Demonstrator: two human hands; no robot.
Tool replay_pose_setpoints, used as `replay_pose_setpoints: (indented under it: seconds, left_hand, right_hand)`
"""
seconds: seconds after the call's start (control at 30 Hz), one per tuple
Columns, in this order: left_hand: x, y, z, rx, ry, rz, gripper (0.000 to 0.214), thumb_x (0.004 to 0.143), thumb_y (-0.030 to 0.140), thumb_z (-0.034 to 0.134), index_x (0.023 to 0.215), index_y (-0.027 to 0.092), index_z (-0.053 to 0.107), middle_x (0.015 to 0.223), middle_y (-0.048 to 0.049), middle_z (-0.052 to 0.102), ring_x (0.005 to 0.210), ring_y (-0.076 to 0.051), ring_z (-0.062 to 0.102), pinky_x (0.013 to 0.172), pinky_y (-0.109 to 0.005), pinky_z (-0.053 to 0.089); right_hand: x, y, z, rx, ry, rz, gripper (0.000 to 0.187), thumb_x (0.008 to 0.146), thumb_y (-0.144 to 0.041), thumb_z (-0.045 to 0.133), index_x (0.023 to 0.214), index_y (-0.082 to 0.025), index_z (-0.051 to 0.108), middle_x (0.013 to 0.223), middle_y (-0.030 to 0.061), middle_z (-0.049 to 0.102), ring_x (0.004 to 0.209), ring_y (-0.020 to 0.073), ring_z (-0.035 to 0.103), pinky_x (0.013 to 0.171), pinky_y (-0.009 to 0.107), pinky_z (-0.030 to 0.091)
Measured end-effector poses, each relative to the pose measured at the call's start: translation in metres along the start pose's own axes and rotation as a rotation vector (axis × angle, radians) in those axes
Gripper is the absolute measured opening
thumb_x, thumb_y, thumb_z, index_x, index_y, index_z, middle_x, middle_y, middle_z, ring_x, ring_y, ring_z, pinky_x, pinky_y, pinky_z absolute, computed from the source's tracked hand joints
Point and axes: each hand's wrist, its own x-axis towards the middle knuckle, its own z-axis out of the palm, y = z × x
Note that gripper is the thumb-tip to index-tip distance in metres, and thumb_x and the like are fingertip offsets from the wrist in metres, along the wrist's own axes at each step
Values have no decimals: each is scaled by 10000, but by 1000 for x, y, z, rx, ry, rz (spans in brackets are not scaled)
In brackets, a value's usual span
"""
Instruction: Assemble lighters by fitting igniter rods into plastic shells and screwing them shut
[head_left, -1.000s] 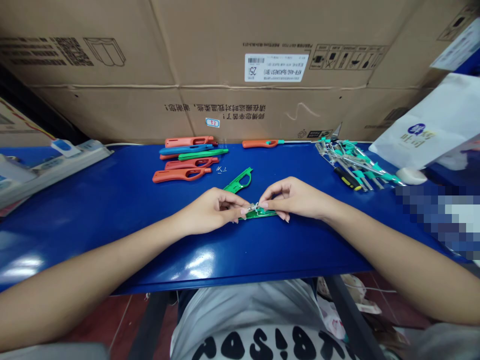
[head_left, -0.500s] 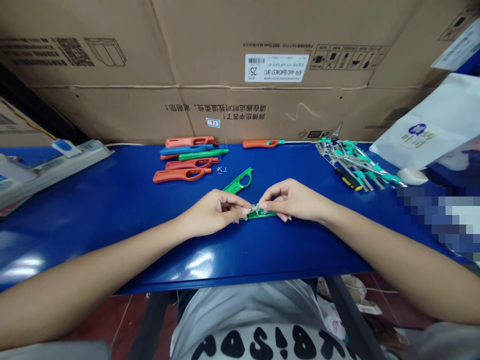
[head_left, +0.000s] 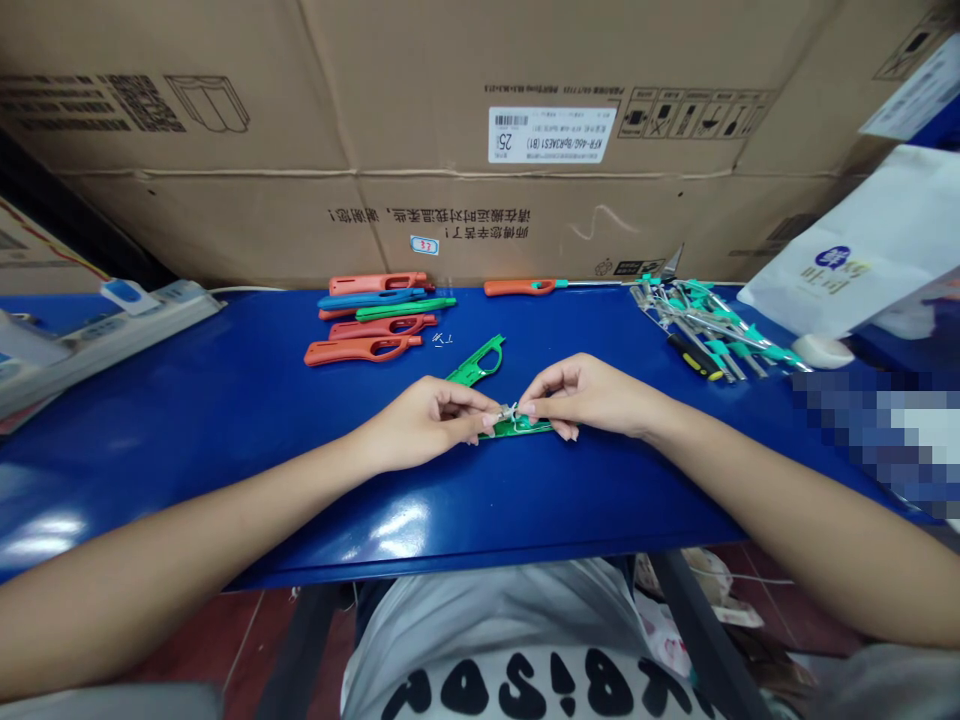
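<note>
Both hands meet over a green lighter shell half point(head_left: 511, 430) in the middle of the blue table. My left hand point(head_left: 431, 425) pinches a small metallic lighter part point(head_left: 505, 412) between thumb and index finger. From the other side, my right hand point(head_left: 589, 398) has its thumb and index finger closed on a small whitish piece point(head_left: 514, 409) touching that part; its exact kind is too small to make out. A teal bit point(head_left: 524, 422) shows just below the right fingertips. Behind my left fingers lies the other green shell half point(head_left: 480, 362), partly covered.
Several orange, blue and green lighter shells point(head_left: 364, 350) lie at the back left. An assembled orange lighter point(head_left: 520, 287) rests by the cardboard point(head_left: 435, 190). At right are a pile of metal lighter tubes point(head_left: 720, 325), a screwdriver point(head_left: 694, 357) and a white bag point(head_left: 855, 250). A power strip point(head_left: 165, 310) sits left.
The hands stay in nearly the same place. My right fingers have shifted slightly, and the teal bit beneath them shows more clearly over the green shell half.
</note>
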Motion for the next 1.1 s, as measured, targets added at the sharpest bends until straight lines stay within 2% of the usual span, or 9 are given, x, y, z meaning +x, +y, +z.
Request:
replay_pose_setpoints:
  seconds: [0.5, 0.83, 0.9, 0.97, 1.03, 1.1]
  left_hand:
    - [-1, 1, 3, 36, -19, 56, 248, 812, 231, 742, 1012, 93, 792, 800, -59, 769, 640, -106, 608, 631, -224, 506]
    - [-1, -1, 0, 104, -52, 89, 265, 845, 259, 708, 1049, 105, 780, 861, -72, 788, 663, -118, 645, 660, -241, 541]
    - [-2, 1, -2, 155, -62, 107, 302, 857, 272, 699, 1105, 112, 763, 884, -72, 790, 688, -131, 670, 687, -259, 559]
    - [-5, 4, -3, 240, -41, 151, 307, 874, 290, 691, 1127, 125, 749, 889, -62, 788, 724, -148, 695, 706, -269, 567]
    - [-9, 8, -4, 366, -5, 220, 261, 899, 305, 680, 1093, 145, 749, 904, -51, 786, 779, -161, 714, 736, -272, 566]
    - [-12, 12, -6, 510, 30, 305, 210, 924, 305, 665, 1049, 164, 756, 944, -44, 785, 839, -169, 720, 781, -278, 558]
  right_hand:
    - [1, 4, 1, 5, -10, -54, 293, 730, -395, 802, 827, -124, 748, 453, -44, 589, 402, 69, 492, 439, 203, 377]
    - [2, 7, 1, -88, -18, -49, 293, 814, -411, 711, 885, -128, 737, 486, -39, 566, 414, 85, 476, 435, 222, 338]
    - [0, 7, -1, -177, -12, -115, 295, 851, -418, 674, 912, -136, 735, 564, -24, 598, 437, 83, 460, 444, 232, 339]
    - [-2, 8, -4, -361, 66, -276, 268, 871, -381, 663, 974, -145, 737, 723, 12, 660, 513, 89, 481, 495, 244, 374]
    - [-6, 8, -7, -584, 157, -452, 258, 888, -316, 658, 1084, -162, 726, 938, 55, 694, 659, 119, 558, 603, 264, 441]
    - [-9, 8, -9, -742, 163, -555, 289, 931, -268, 612, 1196, -187, 692, 1107, 83, 676, 856, 167, 628, 745, 300, 496]
